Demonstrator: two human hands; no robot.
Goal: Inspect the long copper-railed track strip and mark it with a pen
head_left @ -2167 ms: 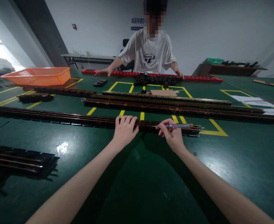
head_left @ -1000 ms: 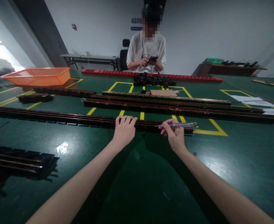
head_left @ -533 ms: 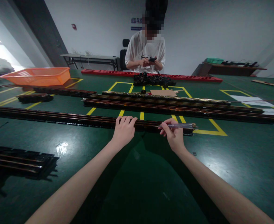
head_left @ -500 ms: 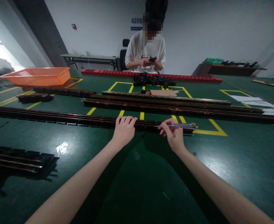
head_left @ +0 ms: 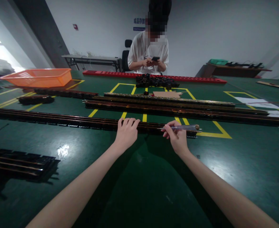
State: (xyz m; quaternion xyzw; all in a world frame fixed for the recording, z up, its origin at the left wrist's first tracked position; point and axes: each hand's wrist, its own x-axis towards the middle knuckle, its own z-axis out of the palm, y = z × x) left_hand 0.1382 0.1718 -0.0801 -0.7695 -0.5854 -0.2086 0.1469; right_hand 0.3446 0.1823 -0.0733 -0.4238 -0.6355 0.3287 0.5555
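A long black strip [head_left: 65,120] with copper-coloured rods along it lies across the table in front of me. My left hand [head_left: 127,133] is on its near side, fingers curled over the top and holding it. In my right hand [head_left: 177,137] is a screwdriver [head_left: 187,127] with a clear handle and a brass-coloured end cap. It is pinched almost level, its thin shaft pointing left over the strip near its right end. Where the tip meets the strip is too small to tell.
More black strips [head_left: 177,107] lie beyond, with a heap of black parts [head_left: 153,81] and a red slotted bar [head_left: 101,73] behind them. An orange basket [head_left: 41,77] stands back left. Another strip [head_left: 15,164] is near left. Across the table, a person [head_left: 149,47] holds a phone.
Both of my hands, the screwdriver and the strip look the same as before. The person opposite has tilted the phone slightly.
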